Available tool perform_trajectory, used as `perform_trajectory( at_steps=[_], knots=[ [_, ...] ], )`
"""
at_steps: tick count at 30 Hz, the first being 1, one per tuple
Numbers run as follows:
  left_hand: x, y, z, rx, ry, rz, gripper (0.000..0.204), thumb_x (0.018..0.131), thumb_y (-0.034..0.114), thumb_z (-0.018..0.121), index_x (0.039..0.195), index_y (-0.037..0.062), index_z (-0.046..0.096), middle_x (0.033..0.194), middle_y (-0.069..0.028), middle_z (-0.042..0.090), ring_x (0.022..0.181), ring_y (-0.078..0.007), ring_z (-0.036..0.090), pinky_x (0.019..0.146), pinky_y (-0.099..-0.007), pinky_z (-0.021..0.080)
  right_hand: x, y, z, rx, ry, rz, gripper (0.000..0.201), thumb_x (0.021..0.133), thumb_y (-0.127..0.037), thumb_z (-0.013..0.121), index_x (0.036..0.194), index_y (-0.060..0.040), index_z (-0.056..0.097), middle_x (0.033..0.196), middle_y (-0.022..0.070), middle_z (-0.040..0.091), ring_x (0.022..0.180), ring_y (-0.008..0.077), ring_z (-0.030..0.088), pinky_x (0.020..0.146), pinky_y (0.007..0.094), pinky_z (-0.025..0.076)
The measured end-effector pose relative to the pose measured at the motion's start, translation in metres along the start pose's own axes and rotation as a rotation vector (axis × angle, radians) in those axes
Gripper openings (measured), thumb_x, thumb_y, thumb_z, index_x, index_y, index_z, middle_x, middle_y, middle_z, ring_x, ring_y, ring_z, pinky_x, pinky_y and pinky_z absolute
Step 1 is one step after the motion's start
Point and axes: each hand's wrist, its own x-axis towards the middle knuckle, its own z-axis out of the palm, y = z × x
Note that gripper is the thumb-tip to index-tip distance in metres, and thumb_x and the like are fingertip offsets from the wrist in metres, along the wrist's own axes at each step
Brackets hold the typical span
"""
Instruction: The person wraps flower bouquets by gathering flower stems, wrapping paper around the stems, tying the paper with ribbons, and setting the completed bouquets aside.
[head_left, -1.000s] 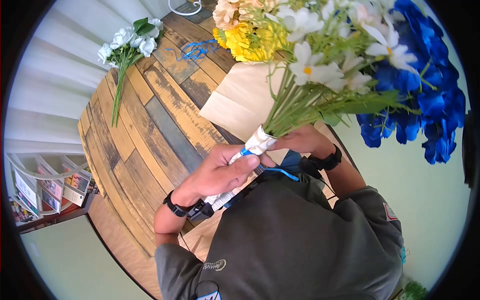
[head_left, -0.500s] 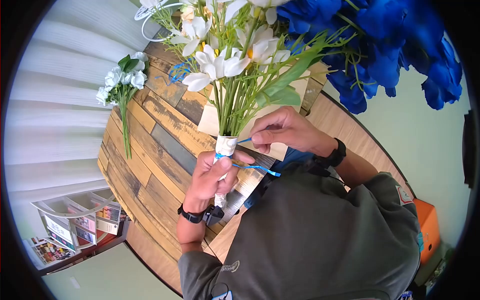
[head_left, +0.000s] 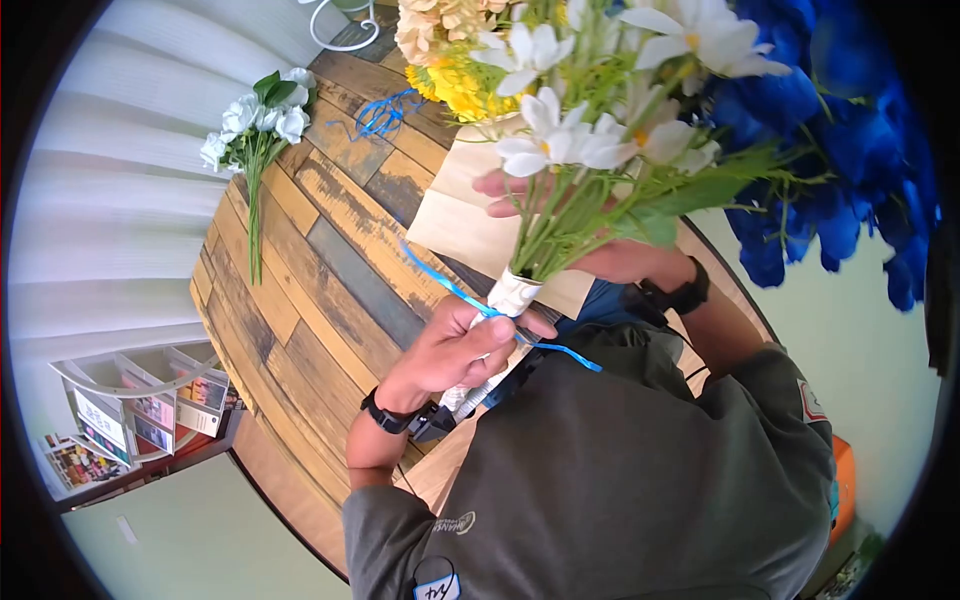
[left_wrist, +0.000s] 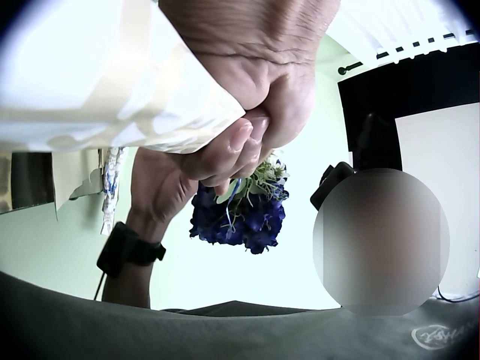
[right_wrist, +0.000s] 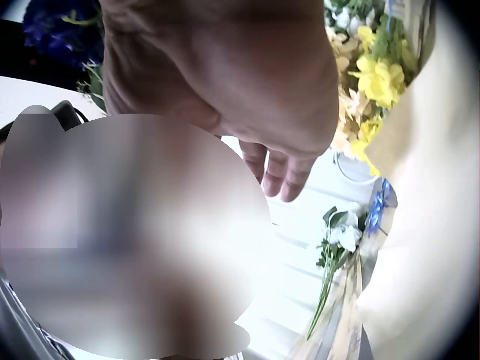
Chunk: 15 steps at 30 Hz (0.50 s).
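Note:
My left hand (head_left: 455, 345) grips the pale patterned wrap (head_left: 512, 295) round the bouquet's stems, its thumb lying over a blue ribbon (head_left: 430, 265). One ribbon end stretches up to the left; the other trails right across the shirt. Above the wrap fan green stems (head_left: 545, 235), white flowers (head_left: 545, 135), yellow flowers (head_left: 460, 92) and large blue flowers (head_left: 820, 150). My right hand (head_left: 625, 262) reaches behind the stems, partly hidden by them, its fingers extended. In the right wrist view its fingers (right_wrist: 276, 174) hang loosely with nothing in them.
White artificial roses (head_left: 255, 120) with green stems lie at the left of the wooden table (head_left: 290, 250). A loose tangle of blue ribbon (head_left: 385, 112) is farther back. Brown paper (head_left: 465, 200) lies under the bouquet. A magazine rack (head_left: 150, 400) stands at lower left, beside white curtains (head_left: 110, 220).
The right hand has let go of the ribbon it pinched half a second ago and moved behind the stems. That ribbon end now lies up to the left. The bouquet has tilted right.

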Motion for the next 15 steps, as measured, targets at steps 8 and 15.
perform_trajectory(
  at_steps=[8, 15],
  knots=[
    [-0.005, 0.002, -0.002, 0.031, -0.079, 0.038, 0.047, 0.105, 0.035, 0.050, 0.119, -0.0076, 0.064, 0.050, 0.0052, 0.042, 0.044, -0.0019, 0.038, 0.045, -0.0203, 0.029, 0.064, -0.031, 0.009, 0.270, -0.549, -0.362, 0.035, 0.094, -0.015, 0.062, 0.128, -0.0097, 0.061, 0.147, 0.0215, 0.039, 0.130, 0.0399, 0.047, 0.104, 0.0440, 0.045],
    [-0.005, 0.003, -0.007, 0.025, -0.090, 0.066, 0.046, 0.105, 0.035, 0.050, 0.119, -0.0061, 0.064, 0.052, 0.0052, 0.044, 0.044, -0.0014, 0.038, 0.045, -0.0200, 0.030, 0.053, -0.010, 0.019, 0.342, -0.494, -0.328, 0.028, 0.089, -0.015, 0.069, 0.115, -0.0043, 0.066, 0.110, 0.0130, 0.064, 0.105, 0.0296, 0.061, 0.091, 0.0417, 0.050]
  ],
)
